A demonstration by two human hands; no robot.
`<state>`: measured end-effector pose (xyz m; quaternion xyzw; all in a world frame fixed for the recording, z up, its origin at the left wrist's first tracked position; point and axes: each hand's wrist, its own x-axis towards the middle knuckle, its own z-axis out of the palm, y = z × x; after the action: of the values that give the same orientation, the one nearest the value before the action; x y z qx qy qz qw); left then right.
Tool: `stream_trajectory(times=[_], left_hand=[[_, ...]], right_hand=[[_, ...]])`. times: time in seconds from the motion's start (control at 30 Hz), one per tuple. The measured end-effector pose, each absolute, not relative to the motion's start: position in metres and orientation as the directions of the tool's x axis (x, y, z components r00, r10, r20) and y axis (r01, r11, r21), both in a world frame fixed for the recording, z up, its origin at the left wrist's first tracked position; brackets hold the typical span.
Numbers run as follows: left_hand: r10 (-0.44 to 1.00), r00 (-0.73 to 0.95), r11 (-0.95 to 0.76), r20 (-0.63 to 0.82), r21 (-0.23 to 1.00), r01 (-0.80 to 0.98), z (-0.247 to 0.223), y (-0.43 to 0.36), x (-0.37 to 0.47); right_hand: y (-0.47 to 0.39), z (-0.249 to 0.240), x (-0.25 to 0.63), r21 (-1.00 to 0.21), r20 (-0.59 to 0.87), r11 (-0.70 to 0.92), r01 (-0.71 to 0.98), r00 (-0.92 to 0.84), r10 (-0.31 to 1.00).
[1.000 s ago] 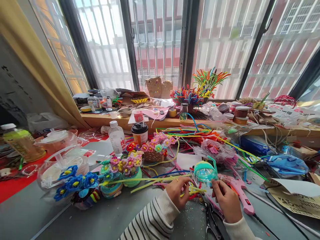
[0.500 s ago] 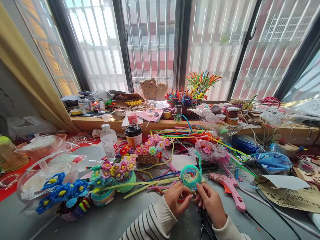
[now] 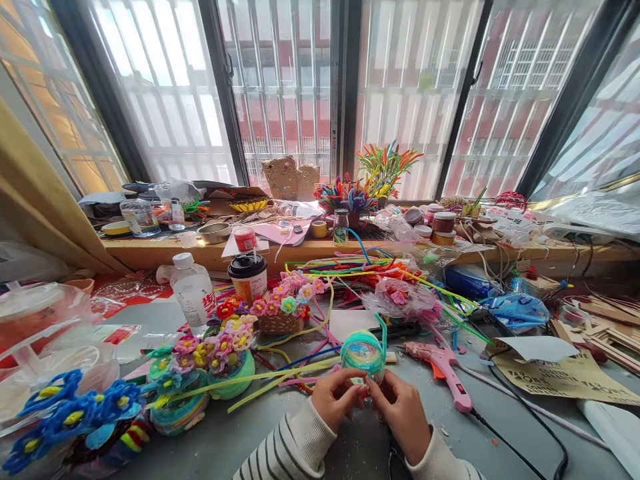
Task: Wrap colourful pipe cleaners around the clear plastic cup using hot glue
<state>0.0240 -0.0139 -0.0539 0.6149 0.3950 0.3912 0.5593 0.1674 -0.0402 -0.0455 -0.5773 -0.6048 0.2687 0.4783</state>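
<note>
A small round see-through pot wrapped in turquoise pipe cleaner (image 3: 363, 352) is between my hands, a loose turquoise end standing up at its right. My left hand (image 3: 332, 398) is closed, with thumb and forefinger pinching at the pot's near edge. From the right, my right hand (image 3: 404, 412) grips the same edge, its thumb near the left fingertips. Something small and red shows between the fingers; I cannot make it out. Black-handled scissors (image 3: 397, 461) lie partly hidden under my right hand. Pale yellow pipe cleaners (image 3: 250, 381) stretch left of the pot.
A pink glue gun (image 3: 447, 375) lies right of my hands, its cord running forward. Pipe-cleaner flowers in wrapped pots (image 3: 227, 375) and blue flowers (image 3: 75, 417) stand left. Behind are a water bottle (image 3: 193, 293), a lidded cup (image 3: 249, 279) and a pipe-cleaner pile (image 3: 350, 270).
The view has swung right, so things appear farther left. My left fingers have moved in against the pot's near edge, meeting the right thumb. The scissors are now more covered.
</note>
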Motion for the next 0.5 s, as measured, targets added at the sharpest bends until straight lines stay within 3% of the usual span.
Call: stream_trajectory(times=[0.13, 0.5], left_hand=[[0.933, 0.360, 0.027, -0.023, 1.000, -0.004, -0.0535, -0.0119, 0.0247], [0.943, 0.333, 0.013, -0.003, 1.000, -0.027, -0.0492, -0.0132, 0.0235]], right_hand=[[-0.0407, -0.0461, 0.1658, -0.861, 0.289, 0.208, 0.464, 0.110, 0.951], [-0.0428, -0.0473, 0.1633, -0.878, 0.232, 0.185, 0.442, 0.053, 0.971]])
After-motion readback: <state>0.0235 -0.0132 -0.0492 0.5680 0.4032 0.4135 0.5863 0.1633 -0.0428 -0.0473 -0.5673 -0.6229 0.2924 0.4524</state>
